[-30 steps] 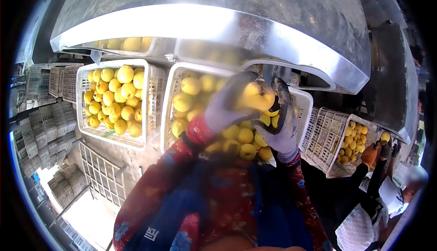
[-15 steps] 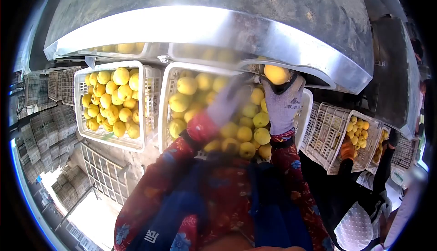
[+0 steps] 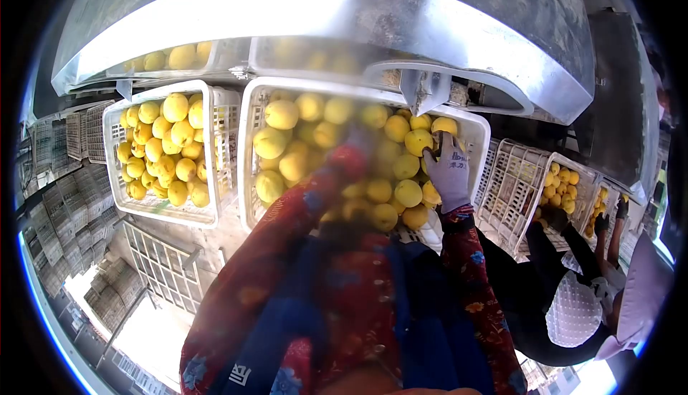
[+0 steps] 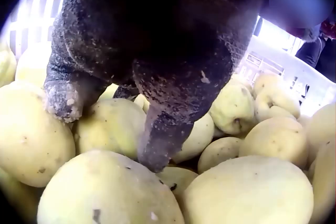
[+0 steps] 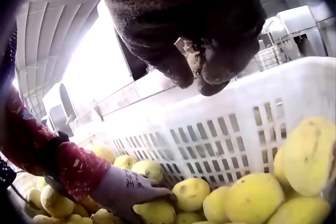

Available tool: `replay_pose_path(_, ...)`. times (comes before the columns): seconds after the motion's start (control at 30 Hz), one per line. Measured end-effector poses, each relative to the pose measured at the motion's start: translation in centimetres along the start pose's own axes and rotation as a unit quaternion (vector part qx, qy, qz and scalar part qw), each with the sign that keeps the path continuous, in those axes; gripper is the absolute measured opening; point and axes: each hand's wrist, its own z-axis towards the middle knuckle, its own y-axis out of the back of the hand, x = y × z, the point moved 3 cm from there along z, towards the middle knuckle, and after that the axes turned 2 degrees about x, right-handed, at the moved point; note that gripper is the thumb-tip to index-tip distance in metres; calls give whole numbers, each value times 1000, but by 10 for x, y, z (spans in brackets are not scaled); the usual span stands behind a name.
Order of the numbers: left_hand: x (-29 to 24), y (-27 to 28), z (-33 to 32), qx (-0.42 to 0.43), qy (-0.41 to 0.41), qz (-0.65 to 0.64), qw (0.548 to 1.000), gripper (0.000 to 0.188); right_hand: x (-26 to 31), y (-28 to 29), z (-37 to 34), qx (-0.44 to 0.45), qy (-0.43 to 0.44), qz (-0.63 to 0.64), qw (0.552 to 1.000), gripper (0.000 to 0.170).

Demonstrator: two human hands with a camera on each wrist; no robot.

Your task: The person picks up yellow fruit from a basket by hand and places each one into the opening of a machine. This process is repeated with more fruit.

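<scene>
Because ctr crate (image 3: 246,151) walls pen the heap, yellow fruit (image 4: 111,129) lies nested, one pc. gripped by L hand (image 4: 142,50) near crate's middle, fingertips down its sides, prob. for purchase. R hand (image 3: 453,169), 3 o'clock: loosely bent, no fruit seen in it, apparently kept clear above heap; 2nd crate (image 3: 209,144), 9 o'clock, likewise heaped.
</scene>
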Motion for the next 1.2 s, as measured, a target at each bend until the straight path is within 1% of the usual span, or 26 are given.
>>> replay_pose_path(0.03,3,2,2,4,-8,-16,1000,43,-11,-19,-3,62,-14,-65,996,48)
replay_pose_path(0.13,17,0,7,0,-43,-51,998,36,-7,-60,19,134,84,-213,964,51)
replay_pose_path(0.23,33,-1,10,-60,-56,-97,992,33,-5,-74,43,191,91,-274,938,55)
replay_pose_path(0.27,34,3,9,-40,-61,-67,995,34,-6,-68,44,166,96,-264,945,60)
replay_pose_path(0.33,31,11,7,2,-70,-9,997,37,-7,-67,48,215,93,-259,937,63)
replay_pose_path(0.37,26,14,5,34,-33,-4,999,41,-6,-64,49,240,93,-260,931,64)
replay_pose_path(0.43,11,20,-2,94,37,8,995,48,-7,-58,48,219,90,-216,947,66)
replay_pose_path(0.47,11,17,0,10,17,4,1000,49,-8,-53,52,204,89,-194,956,68)
replay_pose_path(0.5,12,17,-1,-73,-5,2,997,51,-7,-42,48,156,94,-111,977,68)
replay_pose_path(0.57,14,6,5,-60,-17,-55,997,57,-9,-14,17,67,109,55,990,71)
replay_pose_path(0.6,17,28,4,35,-8,-104,994,62,-5,2,4,62,102,132,984,72)
replay_pose_path(0.63,19,49,0,130,-2,-149,980,68,0,19,-9,55,93,210,972,74)
replay_pose_path(0.67,24,72,-9,114,45,-261,957,73,4,34,-17,45,83,287,953,77)
replay_pose_path(0.73,33,97,-44,86,133,-470,868,83,11,52,-33,11,101,315,944,79)
replay_pose_path(0.77,33,99,-52,30,88,-549,831,86,15,58,-40,-6,112,329,938,80)
replay_pose_path(0.8,33,101,-60,-27,42,-621,783,88,18,60,-46,5,90,343,935,83)
replay_pose_path(0.83,33,103,-69,-83,-4,-685,724,91,25,63,-46,9,96,381,919,84)
replay_pose_path(0.87,27,122,-83,-43,2,-767,640,92,33,66,-48,16,102,418,903,85)
replay_pose_path(0.9,23,130,-94,-50,3,-790,612,91,38,67,-48,25,111,452,885,86)
replay_pose_path(0.93,20,135,-103,-59,2,-811,582,90,38,54,-46,32,102,562,820,89)
replay_pose_path(0.97,19,142,-110,-69,1,-831,552,88,45,59,-43,11,122,526,842,90)
replay_pose_path(1.03,18,155,-121,-77,10,-834,546,91,66,78,-37,-34,160,448,879,93)
replay_pose_path(1.07,17,157,-124,-86,9,-836,541,93,71,81,-37,-53,147,370,916,98)
replay_pose_path(1.1,16,159,-126,-95,7,-838,537,94,74,80,-34,-58,139,355,923,100)
replay_pose_path(1.17,18,161,-128,-133,18,-816,562,98,76,79,-25,-71,123,323,936,102)
replay_pose_path(1.2,20,162,-129,-153,24,-804,574,100,77,81,-24,-82,124,331,932,100)
